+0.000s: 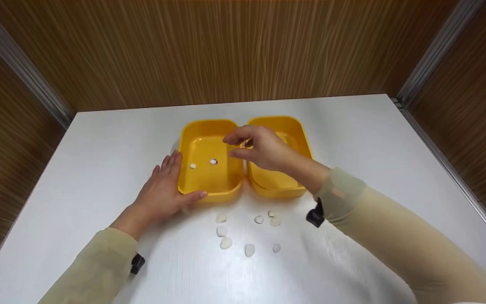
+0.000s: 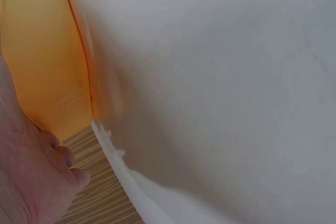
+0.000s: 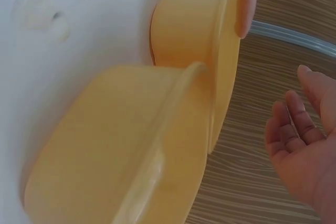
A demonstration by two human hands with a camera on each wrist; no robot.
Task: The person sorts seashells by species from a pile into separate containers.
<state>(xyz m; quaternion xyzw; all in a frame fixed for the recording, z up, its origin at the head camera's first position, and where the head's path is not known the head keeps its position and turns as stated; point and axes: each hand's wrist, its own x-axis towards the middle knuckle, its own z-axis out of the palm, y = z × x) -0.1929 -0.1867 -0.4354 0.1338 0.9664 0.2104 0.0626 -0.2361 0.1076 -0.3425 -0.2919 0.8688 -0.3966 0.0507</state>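
Two yellow plastic trays stand side by side. Inside the left tray [image 1: 203,185] lie a small white shell [image 1: 193,166] and a white shell with a dark mark [image 1: 213,161]. My left hand [image 1: 161,188] rests against that tray's left side, its thumb over the front rim; in the left wrist view the hand [image 2: 37,177] is partly cut off. Above the inner edges of both trays hovers my right hand [image 1: 264,147], partly covering the right tray [image 1: 276,192]. The right wrist view shows this hand [image 3: 307,140] with loosely bent fingers and nothing in them.
Several pale shells lie on the white table [image 1: 175,270] in front of the trays, among them a ribbed shell [image 1: 226,243] and a rounded shell [image 1: 249,250]. A wood-grain panel [image 1: 226,55] rises behind the table, with more panels at both sides.
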